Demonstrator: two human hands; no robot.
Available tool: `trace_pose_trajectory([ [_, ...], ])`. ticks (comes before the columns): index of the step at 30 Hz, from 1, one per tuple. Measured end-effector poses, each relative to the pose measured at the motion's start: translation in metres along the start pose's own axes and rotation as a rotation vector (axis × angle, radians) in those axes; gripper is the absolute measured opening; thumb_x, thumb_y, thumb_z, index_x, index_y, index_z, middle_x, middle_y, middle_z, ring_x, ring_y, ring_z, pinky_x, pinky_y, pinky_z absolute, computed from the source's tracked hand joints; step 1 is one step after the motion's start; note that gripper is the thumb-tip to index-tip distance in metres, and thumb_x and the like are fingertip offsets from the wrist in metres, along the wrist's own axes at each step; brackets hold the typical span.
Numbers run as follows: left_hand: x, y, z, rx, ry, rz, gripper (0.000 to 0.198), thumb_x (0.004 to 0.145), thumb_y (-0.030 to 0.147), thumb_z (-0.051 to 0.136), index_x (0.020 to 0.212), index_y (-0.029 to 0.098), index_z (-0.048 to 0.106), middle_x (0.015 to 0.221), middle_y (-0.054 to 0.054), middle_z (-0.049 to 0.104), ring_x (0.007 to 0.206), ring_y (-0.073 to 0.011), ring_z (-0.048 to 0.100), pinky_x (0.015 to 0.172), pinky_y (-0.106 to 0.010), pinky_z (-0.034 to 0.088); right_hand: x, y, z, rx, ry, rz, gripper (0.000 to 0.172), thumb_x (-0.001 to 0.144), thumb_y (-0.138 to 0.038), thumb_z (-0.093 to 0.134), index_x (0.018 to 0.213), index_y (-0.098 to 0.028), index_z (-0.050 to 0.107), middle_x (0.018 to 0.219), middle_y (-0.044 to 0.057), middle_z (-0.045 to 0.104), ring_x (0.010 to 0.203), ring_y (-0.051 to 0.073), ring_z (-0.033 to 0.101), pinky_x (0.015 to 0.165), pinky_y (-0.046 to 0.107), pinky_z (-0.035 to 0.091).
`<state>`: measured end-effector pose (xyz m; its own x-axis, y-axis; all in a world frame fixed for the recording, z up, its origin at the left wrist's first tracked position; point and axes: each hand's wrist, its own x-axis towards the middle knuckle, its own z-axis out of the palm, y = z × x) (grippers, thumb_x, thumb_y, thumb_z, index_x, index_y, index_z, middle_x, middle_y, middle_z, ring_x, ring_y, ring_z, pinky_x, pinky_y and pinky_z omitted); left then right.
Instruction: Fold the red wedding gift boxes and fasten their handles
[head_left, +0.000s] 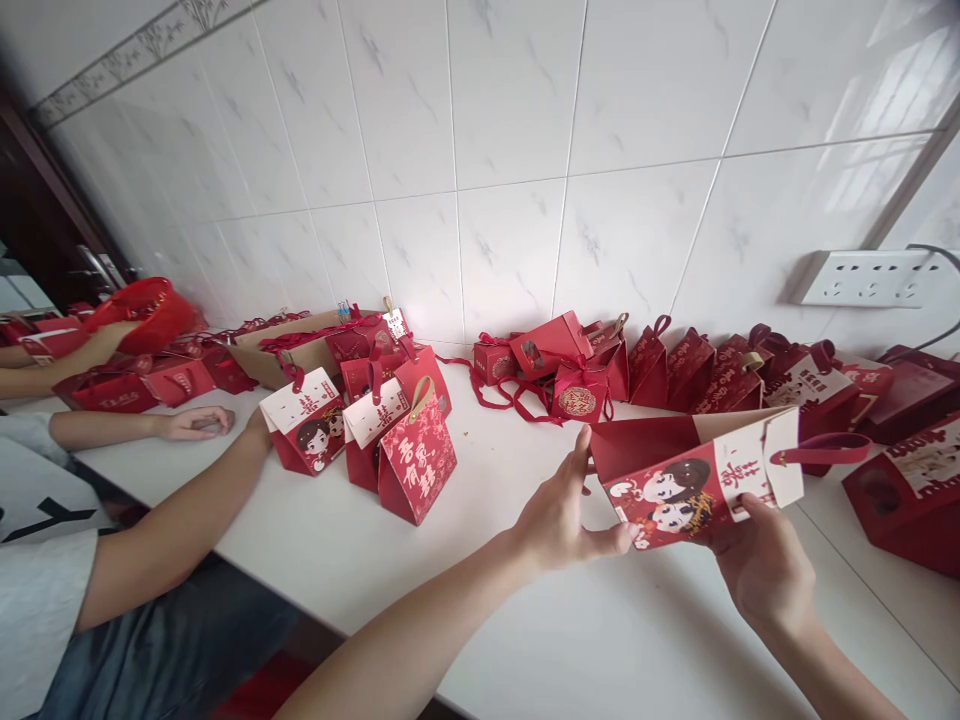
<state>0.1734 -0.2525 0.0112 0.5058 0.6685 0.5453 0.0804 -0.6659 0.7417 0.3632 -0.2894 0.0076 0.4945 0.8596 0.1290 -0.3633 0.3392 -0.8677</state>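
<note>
Between my two hands, above the table, I hold a red and cream gift box [675, 500] printed with a cartoon couple. It is tilted on its side, its strap handle pointing right and its left end facing my left hand. My left hand [559, 510] grips the box's left end, thumb along the lower edge and fingers behind. My right hand [769, 560] holds the box from below, with the thumb on the cream panel near the handle; its other fingers are hidden underneath. The inside of the box is only partly visible.
Finished-looking red gift boxes [420, 455] stand left of centre on the white table [495, 600]. More boxes [667, 370] line the tiled wall. A co-worker's arm [180, 520] reaches to a box at left; a red basket [142, 315] sits farther off. A power strip [862, 278] hangs at right.
</note>
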Motion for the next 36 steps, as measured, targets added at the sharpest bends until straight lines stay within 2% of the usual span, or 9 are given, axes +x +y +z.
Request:
trace_pose_trajectory([
  [3, 0.0, 0.001, 0.0, 0.002, -0.004, -0.012, 0.108, 0.071, 0.035, 0.067, 0.149, 0.022, -0.006, 0.134, -0.014, 0.053, 0.12, -0.0283, 0.054, 0.094, -0.044, 0.05, 0.001, 0.002, -0.003, -0.027, -0.019, -0.031, 0.022, 0.059, -0.04, 0.069, 0.068, -0.022, 0.059, 0.051, -0.002, 0.057, 0.043, 0.016, 0.051, 0.039, 0.036, 0.055],
  [6, 0.0, 0.001, -0.001, -0.004, -0.006, -0.007, 0.108, 0.071, 0.034, 0.067, 0.149, 0.023, -0.006, 0.134, -0.014, 0.053, 0.12, -0.0287, 0.054, 0.094, -0.045, 0.05, 0.002, 0.004, -0.005, -0.043, -0.039, -0.049, 0.022, 0.061, -0.041, 0.068, 0.064, -0.022, 0.058, 0.044, -0.004, 0.05, 0.04, 0.015, 0.046, 0.038, 0.036, 0.054],
  [11, 0.0, -0.001, 0.0, 0.01, -0.005, -0.013, 0.109, 0.071, 0.035, 0.068, 0.15, 0.023, -0.006, 0.135, -0.014, 0.052, 0.118, -0.0294, 0.055, 0.092, -0.043, 0.051, 0.0, 0.002, -0.001, -0.01, 0.003, -0.014, 0.021, 0.057, -0.038, 0.069, 0.06, -0.022, 0.056, 0.048, -0.002, 0.055, 0.04, 0.014, 0.048, 0.035, 0.031, 0.051],
  [16, 0.0, -0.004, 0.001, 0.024, 0.004, -0.034, 0.11, 0.069, 0.034, 0.068, 0.149, 0.022, -0.006, 0.129, -0.013, 0.057, 0.111, -0.0279, 0.059, 0.089, -0.042, 0.052, -0.002, 0.001, 0.003, -0.006, 0.022, 0.058, 0.027, 0.054, -0.04, 0.07, 0.07, -0.021, 0.058, 0.069, 0.003, 0.067, 0.053, 0.019, 0.061, 0.038, 0.032, 0.053],
  [22, 0.0, 0.001, 0.0, -0.011, 0.009, -0.02, 0.105, 0.069, 0.031, 0.067, 0.148, 0.02, -0.001, 0.127, -0.013, 0.057, 0.114, -0.028, 0.057, 0.092, -0.042, 0.051, -0.001, 0.003, 0.0, -0.052, -0.021, 0.048, 0.031, 0.058, -0.046, 0.068, 0.072, -0.021, 0.056, 0.069, 0.001, 0.067, 0.054, 0.019, 0.063, 0.041, 0.032, 0.056],
  [25, -0.001, 0.002, 0.0, -0.014, 0.015, -0.028, 0.107, 0.07, 0.031, 0.068, 0.149, 0.019, -0.004, 0.128, -0.013, 0.057, 0.115, -0.0278, 0.057, 0.092, -0.042, 0.051, -0.002, 0.0, 0.001, -0.026, -0.024, 0.044, 0.031, 0.056, -0.044, 0.071, 0.073, -0.02, 0.059, 0.07, 0.002, 0.067, 0.053, 0.018, 0.062, 0.041, 0.03, 0.056],
  [29, -0.001, 0.001, 0.002, -0.011, 0.022, -0.041, 0.112, 0.069, 0.032, 0.069, 0.149, 0.019, -0.009, 0.13, -0.013, 0.056, 0.117, -0.0285, 0.056, 0.091, -0.041, 0.051, -0.005, -0.007, 0.008, 0.015, 0.068, 0.091, 0.03, 0.047, -0.039, 0.074, 0.066, -0.02, 0.059, 0.066, 0.002, 0.066, 0.05, 0.017, 0.059, 0.037, 0.029, 0.053],
  [33, -0.001, 0.001, 0.003, -0.027, 0.028, -0.049, 0.114, 0.065, 0.03, 0.073, 0.149, 0.019, -0.005, 0.127, -0.013, 0.058, 0.116, -0.0293, 0.057, 0.089, -0.04, 0.053, -0.003, -0.01, 0.014, 0.044, 0.202, 0.148, 0.031, 0.032, -0.031, 0.073, 0.054, -0.019, 0.054, 0.055, -0.002, 0.059, 0.042, 0.013, 0.052, 0.031, 0.024, 0.048],
  [36, 0.0, 0.001, 0.004, -0.031, 0.021, -0.063, 0.113, 0.064, 0.028, 0.073, 0.148, 0.02, -0.001, 0.128, -0.013, 0.058, 0.114, -0.0297, 0.058, 0.088, -0.041, 0.053, -0.001, -0.011, 0.014, 0.052, 0.247, 0.188, 0.028, 0.029, -0.028, 0.069, 0.049, -0.019, 0.052, 0.048, -0.005, 0.053, 0.038, 0.01, 0.046, 0.029, 0.024, 0.047],
])
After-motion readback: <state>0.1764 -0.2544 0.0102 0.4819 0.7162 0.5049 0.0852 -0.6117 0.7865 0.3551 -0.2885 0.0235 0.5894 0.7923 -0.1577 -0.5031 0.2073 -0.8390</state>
